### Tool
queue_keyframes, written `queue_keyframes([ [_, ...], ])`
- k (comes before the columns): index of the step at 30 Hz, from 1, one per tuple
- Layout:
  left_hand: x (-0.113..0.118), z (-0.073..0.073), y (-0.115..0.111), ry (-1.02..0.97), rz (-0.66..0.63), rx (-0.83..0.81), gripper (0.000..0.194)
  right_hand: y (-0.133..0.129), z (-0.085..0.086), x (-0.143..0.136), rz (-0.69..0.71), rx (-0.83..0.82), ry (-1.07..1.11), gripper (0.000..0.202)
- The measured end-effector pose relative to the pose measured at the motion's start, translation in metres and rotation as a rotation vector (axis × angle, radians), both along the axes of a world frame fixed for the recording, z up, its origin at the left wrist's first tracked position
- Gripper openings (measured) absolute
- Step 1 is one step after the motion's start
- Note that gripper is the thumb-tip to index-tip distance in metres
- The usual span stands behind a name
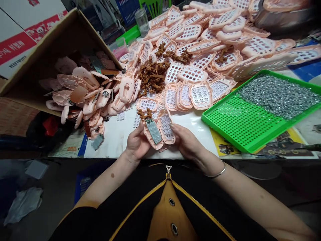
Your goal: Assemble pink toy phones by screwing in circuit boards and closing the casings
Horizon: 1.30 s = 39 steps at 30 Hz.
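Near the table's front edge, my left hand (136, 144) grips a pink plastic shell half (155, 145) with a grey-green circuit board lying in it. Brown antler pieces (145, 114) stick up from the top of that half. My right hand (187, 140) is closed around the edge of a pink shell half with a white keypad (166, 127). Both halves are side by side, their inner faces turned up, and their near edges touch or almost touch. The fingers under the pieces are hidden.
A tipped cardboard box (100, 36) spills pink shells (126, 88) at the left. Brown antler pieces (154, 75) and keypad shell halves (200, 95) are heaped behind my hands. At the right lies a green perforated tray (225, 125) with small metal screws (273, 95). A glass jar (142, 21) stands at the back.
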State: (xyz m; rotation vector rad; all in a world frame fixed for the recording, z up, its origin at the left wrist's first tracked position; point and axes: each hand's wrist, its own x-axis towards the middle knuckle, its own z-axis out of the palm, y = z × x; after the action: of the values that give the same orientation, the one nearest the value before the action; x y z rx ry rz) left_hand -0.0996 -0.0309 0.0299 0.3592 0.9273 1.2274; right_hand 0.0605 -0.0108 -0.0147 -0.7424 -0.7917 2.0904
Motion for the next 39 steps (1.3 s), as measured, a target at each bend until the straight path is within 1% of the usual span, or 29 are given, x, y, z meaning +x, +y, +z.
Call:
queue_keyframes([
  [2,-0.002,-0.003,0.000,-0.016,0.021,-0.004,0.047,0.001,-0.001,-0.001,-0.081,-0.010,-0.040,0.046],
  [4,-0.006,-0.006,0.000,-0.029,0.046,-0.015,0.043,0.002,-0.002,0.000,-0.154,-0.014,-0.131,0.042],
  [6,-0.012,-0.010,-0.001,-0.045,0.055,-0.036,0.039,0.004,-0.003,0.004,-0.191,0.001,-0.265,0.040],
  [8,-0.020,-0.014,-0.002,-0.065,0.057,-0.056,0.037,0.006,-0.003,0.011,-0.197,0.081,-0.427,0.039],
  [9,-0.024,-0.017,-0.002,-0.074,0.059,-0.064,0.037,0.006,-0.003,0.016,-0.197,0.152,-0.516,0.038],
  [11,-0.032,-0.021,-0.004,-0.088,0.071,-0.066,0.037,0.006,-0.003,0.026,-0.218,0.359,-0.723,0.035],
  [12,-0.035,-0.023,-0.005,-0.094,0.077,-0.064,0.037,0.005,-0.003,0.031,-0.253,0.482,-0.849,0.034],
  [14,-0.041,-0.025,-0.007,-0.099,0.084,-0.061,0.038,0.000,-0.002,0.041,-0.371,0.725,-1.117,0.033],
  [15,-0.043,-0.026,-0.008,-0.098,0.089,-0.058,0.038,-0.002,-0.002,0.044,-0.427,0.836,-1.229,0.035],
  [16,-0.045,-0.026,-0.009,-0.095,0.093,-0.057,0.038,-0.005,-0.002,0.047,-0.450,0.936,-1.303,0.036],
  [17,-0.046,-0.026,-0.011,-0.089,0.097,-0.055,0.038,-0.008,-0.002,0.049,-0.431,1.030,-1.332,0.035],
  [18,-0.047,-0.027,-0.012,-0.082,0.101,-0.052,0.038,-0.011,-0.003,0.049,-0.367,1.120,-1.319,0.032],
  [20,-0.048,-0.028,-0.014,-0.067,0.103,-0.045,0.037,-0.016,-0.005,0.046,-0.178,1.286,-1.215,0.025],
  [22,-0.049,-0.030,-0.016,-0.061,0.098,-0.031,0.038,-0.020,-0.009,0.038,-0.015,1.403,-1.112,0.021],
  [24,-0.051,-0.034,-0.017,-0.072,0.096,-0.009,0.040,-0.023,-0.013,0.030,0.062,1.466,-1.062,0.019],
  [26,-0.054,-0.039,-0.020,-0.096,0.096,0.009,0.043,-0.025,-0.015,0.023,0.070,1.507,-1.088,0.018],
  [28,-0.056,-0.042,-0.021,-0.112,0.100,0.016,0.045,-0.027,-0.015,0.018,0.067,1.544,-1.167,0.019],
  [30,-0.057,-0.045,-0.022,-0.118,0.093,0.024,0.045,-0.028,-0.014,0.017,0.111,1.587,-1.224,0.021],
  [32,-0.058,-0.047,-0.023,-0.128,0.076,0.044,0.044,-0.029,-0.012,0.016,0.177,1.632,-1.222,0.022],
  [34,-0.058,-0.049,-0.023,-0.143,0.062,0.059,0.045,-0.030,-0.011,0.016,0.196,1.685,-1.214,0.020],
  [35,-0.058,-0.049,-0.023,-0.149,0.061,0.062,0.045,-0.031,-0.011,0.015,0.181,1.717,-1.223,0.018],
  [37,-0.058,-0.050,-0.023,-0.151,0.059,0.067,0.048,-0.032,-0.007,0.014,0.106,1.798,-1.239,0.013],
  [39,-0.059,-0.050,-0.023,-0.143,0.052,0.080,0.050,-0.031,-0.001,0.013,-0.030,1.854,-1.203,0.008],
])
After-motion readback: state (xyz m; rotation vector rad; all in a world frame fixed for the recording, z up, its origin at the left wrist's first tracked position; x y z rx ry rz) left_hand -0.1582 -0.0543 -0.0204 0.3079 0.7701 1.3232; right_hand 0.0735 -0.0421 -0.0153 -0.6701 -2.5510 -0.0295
